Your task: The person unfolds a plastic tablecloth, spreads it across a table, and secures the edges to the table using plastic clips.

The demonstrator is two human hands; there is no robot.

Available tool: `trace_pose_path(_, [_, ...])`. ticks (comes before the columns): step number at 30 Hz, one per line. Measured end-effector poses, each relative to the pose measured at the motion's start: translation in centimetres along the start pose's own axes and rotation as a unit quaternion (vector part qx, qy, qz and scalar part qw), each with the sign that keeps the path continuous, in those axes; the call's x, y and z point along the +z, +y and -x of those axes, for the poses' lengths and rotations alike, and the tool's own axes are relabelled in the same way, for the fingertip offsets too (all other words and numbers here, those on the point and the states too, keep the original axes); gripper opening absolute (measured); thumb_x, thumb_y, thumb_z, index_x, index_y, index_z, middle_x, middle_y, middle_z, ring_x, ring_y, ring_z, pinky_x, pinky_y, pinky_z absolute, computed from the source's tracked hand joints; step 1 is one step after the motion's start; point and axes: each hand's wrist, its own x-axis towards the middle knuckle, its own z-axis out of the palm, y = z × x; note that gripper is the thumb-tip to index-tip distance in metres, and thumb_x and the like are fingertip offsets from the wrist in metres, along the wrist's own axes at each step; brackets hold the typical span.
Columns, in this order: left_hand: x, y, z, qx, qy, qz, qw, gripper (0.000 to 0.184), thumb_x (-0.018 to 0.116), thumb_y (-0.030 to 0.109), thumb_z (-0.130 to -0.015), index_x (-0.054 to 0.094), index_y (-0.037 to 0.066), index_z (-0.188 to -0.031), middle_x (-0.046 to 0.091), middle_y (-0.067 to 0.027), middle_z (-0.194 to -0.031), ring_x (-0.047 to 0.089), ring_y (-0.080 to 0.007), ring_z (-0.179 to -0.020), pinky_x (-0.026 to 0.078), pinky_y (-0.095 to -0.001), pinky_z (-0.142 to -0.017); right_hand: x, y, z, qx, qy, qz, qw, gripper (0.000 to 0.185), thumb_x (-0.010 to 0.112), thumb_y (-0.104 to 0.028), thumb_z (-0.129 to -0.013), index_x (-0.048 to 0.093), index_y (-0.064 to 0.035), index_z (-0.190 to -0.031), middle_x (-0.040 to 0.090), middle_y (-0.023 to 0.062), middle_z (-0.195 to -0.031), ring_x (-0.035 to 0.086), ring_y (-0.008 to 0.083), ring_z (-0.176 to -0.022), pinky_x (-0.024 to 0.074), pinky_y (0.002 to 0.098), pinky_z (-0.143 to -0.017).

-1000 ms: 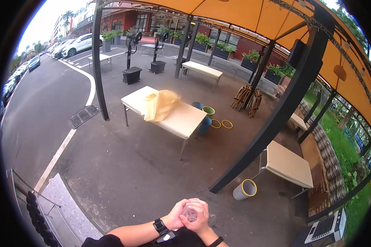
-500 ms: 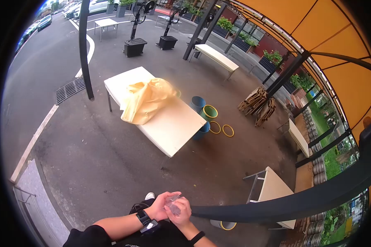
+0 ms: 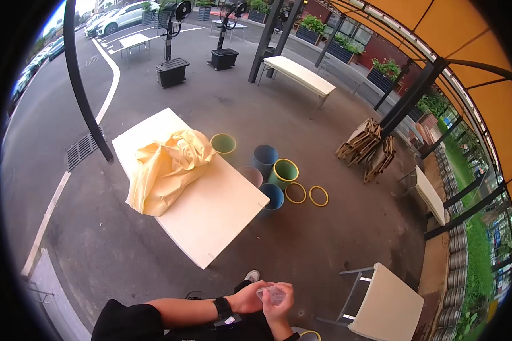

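Observation:
Both hands are together low in the view, around a small clear plastic item (image 3: pixel 272 294). My left hand (image 3: pixel 247 298) is cupped on its left side, and my right hand (image 3: pixel 282 306) has its fingers wrapped round it from the right. Ahead stands a cream-topped table (image 3: pixel 210 221). A crumpled yellow cloth or plastic sheet (image 3: pixel 168 170) lies on its left part. The table's near corner is just beyond my hands, which do not touch it.
Blue (image 3: pixel 265 158) and green bins (image 3: pixel 285 171) stand behind the table, beside yellow rings (image 3: pixel 318 196) on the ground. Another table (image 3: pixel 388 304) is at the lower right. Folded wooden pieces (image 3: pixel 367 146) lean by a dark post (image 3: pixel 412 94). A long table (image 3: pixel 298 75) stands farther back.
The view has shifted, and the table with the yellow sheet appears nearer and larger. The thick dark post has left the foreground. Both hands still hold the clear item.

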Motion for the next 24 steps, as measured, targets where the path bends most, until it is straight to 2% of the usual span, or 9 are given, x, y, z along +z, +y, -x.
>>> trace_pose_path(2, [-0.5, 2.5, -3.7, 0.016, 0.029, 0.016, 0.999, 0.03, 0.045, 0.024, -0.095, 0.054, 0.002, -0.112, 0.06, -0.0103, -0.115, 0.056, -0.0237, -0.109, 0.04, -0.0364, -0.102, 0.3, 2.8, -4.5, 0.001, -0.029, -0.01, 1.0, 0.031, 0.074, -0.013, -0.077, 0.053, -0.0041, -0.097, 0.058, 0.0128, -0.089, 0.062, 0.0249, -0.08, 0.0515, 0.0336, -0.071])
trace_pose_path(4, [-1.3, 4.2, -7.2, 0.055, -0.038, 0.071, 0.995, 0.03, 0.045, 0.026, -0.094, 0.055, 0.002, -0.109, 0.061, -0.0108, -0.113, 0.056, -0.0241, -0.107, 0.041, -0.0363, -0.101, 0.3, 5.1, -8.4, 0.027, -0.114, -0.017, 0.993, 0.029, 0.075, -0.013, -0.076, 0.055, -0.0042, -0.096, 0.06, 0.0123, -0.09, 0.063, 0.0243, -0.081, 0.0514, 0.0334, -0.072])
trace_pose_path(9, [2.0, 9.9, -10.4, 0.168, 0.115, 0.155, 0.967, 0.032, 0.037, 0.023, -0.093, 0.055, 0.001, -0.11, 0.06, -0.013, -0.114, 0.056, -0.0263, -0.109, 0.04, -0.0393, -0.103, 3.4, 12.0, -15.5, 0.11, -0.278, -0.085, 0.95, 0.033, 0.075, -0.017, -0.078, 0.059, -0.0042, -0.104, 0.064, 0.0101, -0.094, 0.064, 0.0206, -0.085, 0.051, 0.0317, -0.077])
trace_pose_path(10, [-0.6, 10.5, -10.9, 0.196, 0.084, 0.164, 0.963, 0.032, 0.039, 0.023, -0.092, 0.055, 0.002, -0.11, 0.06, -0.0134, -0.114, 0.056, -0.0269, -0.109, 0.039, -0.0404, -0.104, 4.9, 13.6, -15.0, 0.116, -0.302, -0.091, 0.942, 0.033, 0.075, -0.017, -0.078, 0.059, -0.0042, -0.104, 0.064, 0.0101, -0.094, 0.064, 0.0206, -0.085, 0.051, 0.0317, -0.077])
trace_pose_path(14, [-7.1, 12.3, -13.8, 0.239, 0.133, 0.238, 0.932, 0.029, 0.042, 0.022, -0.091, 0.056, 0.003, -0.108, 0.061, -0.0115, -0.111, 0.057, -0.0258, -0.106, 0.043, -0.041, -0.1, 9.1, 19.6, -14.3, 0.169, -0.382, -0.104, 0.903, 0.032, 0.074, -0.018, -0.08, 0.059, -0.0048, -0.106, 0.065, 0.0095, -0.097, 0.064, 0.0198, -0.087, 0.0508, 0.0313, -0.078])
trace_pose_path(17, [-9.8, 13.4, -16.1, 0.244, 0.147, 0.291, 0.913, 0.031, 0.042, 0.022, -0.091, 0.055, 0.001, -0.111, 0.06, -0.0142, -0.115, 0.056, -0.0277, -0.11, 0.039, -0.0423, -0.103, 11.3, 21.9, -15.8, 0.28, -0.428, -0.073, 0.857, 0.031, 0.072, -0.017, -0.081, 0.06, -0.0051, -0.107, 0.064, 0.0124, -0.101, 0.064, 0.0268, -0.096, 0.0499, 0.0354, -0.084])
trace_pose_path(21, [-12.3, 17.8, -17.8, 0.252, 0.194, 0.289, 0.903, 0.032, 0.039, 0.025, -0.094, 0.059, 0.005, -0.109, 0.064, -0.0103, -0.109, 0.061, -0.0253, -0.102, 0.047, -0.0404, -0.093, 15.8, 26.5, -17.4, 0.264, -0.475, -0.052, 0.838, 0.03, 0.07, -0.017, -0.082, 0.06, -0.0055, -0.108, 0.063, 0.0129, -0.104, 0.063, 0.027, -0.096, 0.0499, 0.0355, -0.084])
trace_pose_path(23, [-14.2, 20.0, -18.7, 0.264, 0.213, 0.268, 0.902, 0.034, 0.04, 0.029, -0.095, 0.06, 0.006, -0.11, 0.065, -0.0099, -0.107, 0.062, -0.0252, -0.1, 0.049, -0.041, -0.088, 18.2, 28.7, -18.6, 0.145, -0.51, 0.02, 0.847, 0.029, 0.068, -0.017, -0.084, 0.06, -0.0064, -0.11, 0.063, 0.013, -0.106, 0.063, 0.0269, -0.097, 0.0498, 0.0355, -0.083])
trace_pose_path(24, [-14.7, 21.1, -19.3, 0.259, 0.234, 0.287, 0.892, 0.031, 0.043, 0.03, -0.094, 0.06, 0.008, -0.109, 0.066, -0.0092, -0.105, 0.063, -0.0244, -0.097, 0.05, -0.0395, -0.083, 19.4, 29.7, -19.2, 0.173, -0.513, 0.026, 0.84, 0.028, 0.066, -0.019, -0.086, 0.061, -0.0061, -0.11, 0.063, 0.0127, -0.105, 0.063, 0.0266, -0.095, 0.0501, 0.0358, -0.082])
